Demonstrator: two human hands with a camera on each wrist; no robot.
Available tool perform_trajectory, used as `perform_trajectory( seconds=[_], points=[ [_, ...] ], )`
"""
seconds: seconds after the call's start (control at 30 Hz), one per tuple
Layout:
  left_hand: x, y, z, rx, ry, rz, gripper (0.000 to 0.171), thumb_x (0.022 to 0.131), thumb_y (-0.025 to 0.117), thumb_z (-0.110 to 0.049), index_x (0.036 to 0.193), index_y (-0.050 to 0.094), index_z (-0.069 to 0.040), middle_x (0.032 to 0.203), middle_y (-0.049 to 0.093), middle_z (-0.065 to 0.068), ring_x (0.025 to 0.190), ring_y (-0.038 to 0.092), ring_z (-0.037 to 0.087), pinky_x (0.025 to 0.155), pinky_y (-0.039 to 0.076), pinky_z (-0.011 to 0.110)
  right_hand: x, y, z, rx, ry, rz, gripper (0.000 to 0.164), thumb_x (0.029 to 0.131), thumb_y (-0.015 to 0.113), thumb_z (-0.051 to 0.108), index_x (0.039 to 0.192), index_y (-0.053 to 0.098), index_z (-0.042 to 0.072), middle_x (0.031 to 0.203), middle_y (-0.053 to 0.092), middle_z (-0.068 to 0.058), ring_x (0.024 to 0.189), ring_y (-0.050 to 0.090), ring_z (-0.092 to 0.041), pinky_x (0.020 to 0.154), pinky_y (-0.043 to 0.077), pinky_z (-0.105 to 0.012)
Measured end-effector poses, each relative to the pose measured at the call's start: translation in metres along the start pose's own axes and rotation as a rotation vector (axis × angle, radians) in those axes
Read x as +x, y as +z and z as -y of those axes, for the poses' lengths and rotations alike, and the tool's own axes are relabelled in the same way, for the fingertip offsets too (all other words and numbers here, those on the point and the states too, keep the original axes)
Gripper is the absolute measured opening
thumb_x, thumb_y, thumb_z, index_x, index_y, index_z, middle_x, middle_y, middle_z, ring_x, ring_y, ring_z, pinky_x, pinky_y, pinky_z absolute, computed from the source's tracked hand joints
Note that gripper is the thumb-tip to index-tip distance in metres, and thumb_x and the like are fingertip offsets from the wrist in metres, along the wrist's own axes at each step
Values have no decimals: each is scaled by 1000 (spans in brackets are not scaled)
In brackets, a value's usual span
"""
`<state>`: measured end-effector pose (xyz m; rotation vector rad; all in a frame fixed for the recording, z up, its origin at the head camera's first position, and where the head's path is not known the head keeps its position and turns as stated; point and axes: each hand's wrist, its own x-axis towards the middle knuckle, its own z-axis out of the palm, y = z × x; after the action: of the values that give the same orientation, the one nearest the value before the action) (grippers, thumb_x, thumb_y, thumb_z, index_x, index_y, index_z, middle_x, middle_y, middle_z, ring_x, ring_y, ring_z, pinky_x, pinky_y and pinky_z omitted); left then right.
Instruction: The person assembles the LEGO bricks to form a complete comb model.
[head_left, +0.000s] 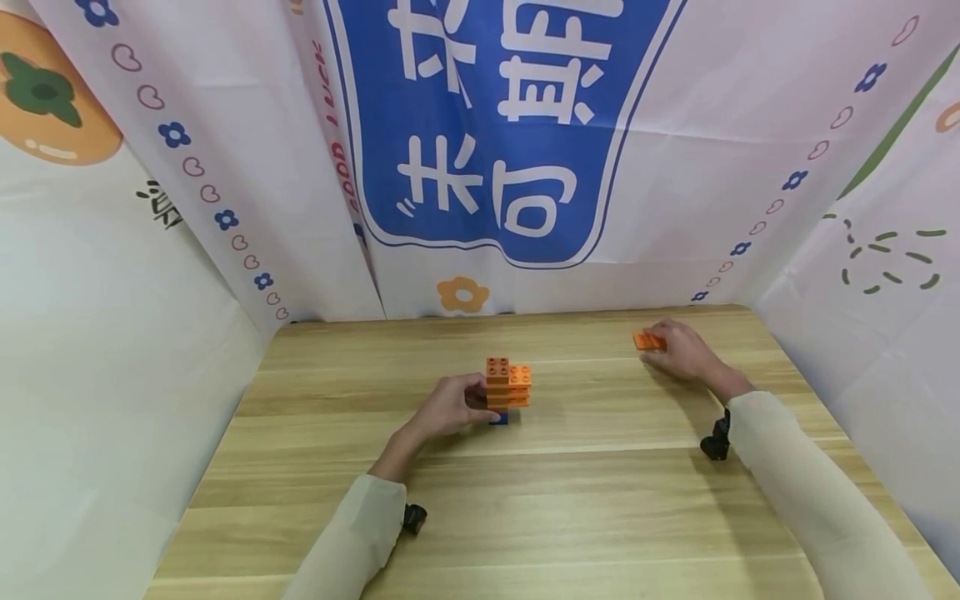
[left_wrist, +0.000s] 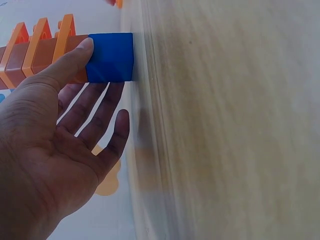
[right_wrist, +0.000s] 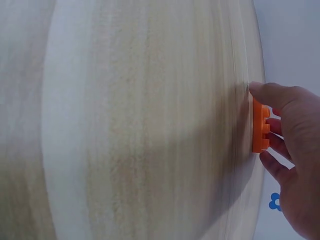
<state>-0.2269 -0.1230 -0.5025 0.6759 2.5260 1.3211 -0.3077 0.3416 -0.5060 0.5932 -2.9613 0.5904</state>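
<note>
Near the middle of the table stands an upright tower of toy building bricks [head_left: 498, 372]. Its base is a blue brick [left_wrist: 111, 57]; above it, brown-orange bricks alternate with thin orange plates that jut out to the right. My left hand [head_left: 450, 405] holds the tower low down, thumb at the blue brick and fingers behind. Far to the right, my right hand [head_left: 681, 350] grips a flat orange brick [head_left: 648, 342] by its ends. In the right wrist view this orange brick [right_wrist: 258, 126] is at the table surface, its studs facing the palm.
The wooden table [head_left: 525, 508] has a back edge against a printed white cloth [head_left: 637, 225]. More cloth walls rise on the left and right sides. A black wrist camera [head_left: 717, 437] sits at the right cuff, another black camera [head_left: 414, 518] at the left.
</note>
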Motion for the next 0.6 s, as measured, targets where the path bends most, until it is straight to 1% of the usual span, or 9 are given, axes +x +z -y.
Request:
perform_trajectory(
  seconds=[0.13, 0.33, 0.5, 0.6],
  points=[
    [0, 1, 0, -2, -5, 1, 28, 87, 89, -12, 109, 72, -9, 107, 75, 2, 97, 71, 15, 88, 61, 32, -2, 1, 0, -17, -35, -8, 46, 94, 78, 10, 132, 65, -14, 129, 63, -34, 117, 62, -50, 103, 49, -65],
    [1, 1, -1, 2, -9, 1, 28, 87, 89, -12, 108, 71, -9, 107, 75, 1, 97, 70, 15, 88, 61, 32, -4, 0, 5, 1, -77, -30, 37, 91, 78, 2, 124, 70, -12, 121, 67, -31, 113, 64, -49, 100, 50, -64],
    [1, 1, 0, 6, -12, -3, 28, 87, 89, -12, 109, 72, -10, 107, 75, 1, 97, 70, 15, 88, 61, 31, -5, 2, 8, 6, -114, -40, 32, 89, 80, 1, 119, 72, -10, 116, 71, -28, 109, 66, -47, 97, 52, -64],
    [0, 1, -1, 2, -13, -8, 28, 87, 89, -11, 109, 72, -9, 107, 75, 1, 97, 70, 15, 89, 61, 32, -4, 3, 8, 3, -117, -33, 31, 90, 80, 2, 118, 73, -9, 115, 72, -27, 107, 67, -45, 96, 53, -62]
  ],
)
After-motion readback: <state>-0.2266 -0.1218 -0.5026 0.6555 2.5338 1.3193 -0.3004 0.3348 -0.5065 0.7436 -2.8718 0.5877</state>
